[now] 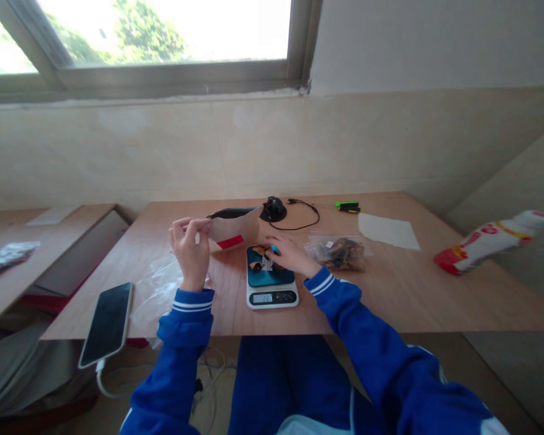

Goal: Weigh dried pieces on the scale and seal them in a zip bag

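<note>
My left hand (pixel 191 249) pinches the upper edge of a pale paper pouch or sheet (pixel 240 228) with a red rectangle on it. A white kitchen scale (pixel 272 301) with a teal top and a lit display sits in front of me; its digits are too small to read surely. Dark brown and tan pieces (pixel 256 266), with a small white label among them, lie on the scale top. Over these pieces my right hand (pixel 292 255) reaches from the right, its fingers bent together and touching them. A small bright blue bit shows by its fingertips; what they grip is partly hidden.
Right of the scale lies a clear bag (pixel 344 252) of brown pieces. Crumpled clear plastic (pixel 156 284) and a cabled phone (pixel 107 323) are at left, the phone overhanging the edge. Behind stand a webcam (pixel 275 208), screwdrivers (pixel 347 206), white paper (pixel 387 231); a bottle (pixel 489 241) at right.
</note>
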Demonstrator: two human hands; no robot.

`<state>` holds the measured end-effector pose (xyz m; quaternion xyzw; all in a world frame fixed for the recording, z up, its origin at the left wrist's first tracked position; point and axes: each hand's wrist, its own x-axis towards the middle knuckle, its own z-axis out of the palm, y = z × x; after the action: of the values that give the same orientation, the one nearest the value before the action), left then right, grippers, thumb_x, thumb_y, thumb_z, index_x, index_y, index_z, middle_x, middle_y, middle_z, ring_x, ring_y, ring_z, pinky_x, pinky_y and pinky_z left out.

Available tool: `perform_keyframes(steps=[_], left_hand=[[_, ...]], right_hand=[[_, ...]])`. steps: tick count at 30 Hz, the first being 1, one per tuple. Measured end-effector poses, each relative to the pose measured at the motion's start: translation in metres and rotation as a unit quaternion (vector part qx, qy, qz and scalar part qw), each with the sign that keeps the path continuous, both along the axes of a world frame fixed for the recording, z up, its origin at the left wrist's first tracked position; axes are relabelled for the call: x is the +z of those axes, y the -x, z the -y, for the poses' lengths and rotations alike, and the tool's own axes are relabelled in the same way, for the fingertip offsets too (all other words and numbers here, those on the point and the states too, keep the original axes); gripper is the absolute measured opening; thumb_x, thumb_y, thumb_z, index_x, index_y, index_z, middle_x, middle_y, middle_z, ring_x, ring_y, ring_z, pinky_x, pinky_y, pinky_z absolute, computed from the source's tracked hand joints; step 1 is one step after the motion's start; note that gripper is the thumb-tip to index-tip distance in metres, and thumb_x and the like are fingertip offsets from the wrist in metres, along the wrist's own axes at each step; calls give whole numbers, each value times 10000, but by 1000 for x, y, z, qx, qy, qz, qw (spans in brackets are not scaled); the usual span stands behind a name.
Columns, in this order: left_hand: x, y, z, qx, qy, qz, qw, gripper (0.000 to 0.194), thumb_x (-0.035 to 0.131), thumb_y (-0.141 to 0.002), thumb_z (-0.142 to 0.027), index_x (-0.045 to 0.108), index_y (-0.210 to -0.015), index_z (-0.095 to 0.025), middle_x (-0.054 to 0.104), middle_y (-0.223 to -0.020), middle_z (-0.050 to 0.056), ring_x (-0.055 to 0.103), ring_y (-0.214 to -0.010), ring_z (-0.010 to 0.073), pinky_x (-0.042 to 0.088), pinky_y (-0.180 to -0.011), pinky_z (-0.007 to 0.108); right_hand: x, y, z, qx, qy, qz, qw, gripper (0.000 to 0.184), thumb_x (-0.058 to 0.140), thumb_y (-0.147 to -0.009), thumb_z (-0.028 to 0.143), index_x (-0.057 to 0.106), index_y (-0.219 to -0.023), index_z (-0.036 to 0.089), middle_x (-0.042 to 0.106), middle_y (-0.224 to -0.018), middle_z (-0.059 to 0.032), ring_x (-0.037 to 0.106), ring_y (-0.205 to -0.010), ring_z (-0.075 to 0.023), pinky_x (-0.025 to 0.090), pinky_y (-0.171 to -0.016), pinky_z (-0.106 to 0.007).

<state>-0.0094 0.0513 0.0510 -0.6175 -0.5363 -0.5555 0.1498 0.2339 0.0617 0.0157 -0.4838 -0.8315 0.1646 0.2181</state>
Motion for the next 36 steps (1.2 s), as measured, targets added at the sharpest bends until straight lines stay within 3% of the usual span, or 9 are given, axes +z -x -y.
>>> perform_keyframes(steps=[4,10,19,23,26,30,33,36], left_hand=[[0,2,0,-1,0,-3,1000,165,552,-905,-305,690,-887,-216,566,-896,55,527,-916,203,410,-868,384],[-1,2,3,-10,4,-1,1000,162,556,-904,-313,687,-892,-218,561,-900,52,525,-918,200,406,-864,381],[-1,3,4,-12,14,2,1000,152,559,-902,-306,687,-908,-225,565,-908,52,520,-915,198,414,-876,383],[-1,3,4,-14,13,2,1000,154,558,-902,-309,687,-914,-227,560,-904,50,517,-917,199,413,-875,381],[-2,2,4,-14,9,1,1000,155,557,-903,-307,686,-911,-223,558,-904,51,516,-923,200,415,-864,373],[-2,0,4,-17,8,4,1000,153,556,-902,-302,685,-919,-221,550,-918,54,513,-924,201,420,-853,367],[-2,-3,5,-23,14,10,1000,155,542,-909,-290,682,-922,-223,540,-935,55,510,-938,197,420,-864,367],[-2,-4,8,-33,19,10,999,160,524,-918,-274,675,-916,-222,534,-950,53,507,-943,188,414,-886,367]], right_hand=[[1,7,-15,9,39,69,997,366,625,-852,292,641,-1200,181,659,-1185,-122,554,-1169,-285,372,-997,-403],[-3,11,-13,17,39,66,997,367,598,-857,236,647,-1203,122,676,-1130,-150,616,-1051,-256,429,-893,-320],[-5,4,-5,-8,57,77,995,413,626,-850,398,632,-1205,188,625,-1167,-135,529,-1149,-306,354,-986,-439],[-4,-1,-6,-33,11,-6,999,328,545,-904,348,644,-1173,188,602,-1173,-132,512,-1169,-299,378,-983,-457],[11,-2,-3,-38,-62,-158,985,265,477,-914,229,643,-1104,146,603,-1110,-129,560,-1085,-233,437,-949,-387],[59,3,13,-3,-156,-301,941,232,415,-935,200,641,-980,175,612,-998,-83,583,-981,-195,484,-862,-334],[94,16,21,103,-162,-275,942,260,389,-942,176,637,-1022,184,625,-1005,-70,583,-983,-184,475,-899,-333],[108,33,12,204,-145,-198,948,335,341,-917,81,625,-1071,168,629,-1081,-82,567,-1070,-180,444,-967,-342]])
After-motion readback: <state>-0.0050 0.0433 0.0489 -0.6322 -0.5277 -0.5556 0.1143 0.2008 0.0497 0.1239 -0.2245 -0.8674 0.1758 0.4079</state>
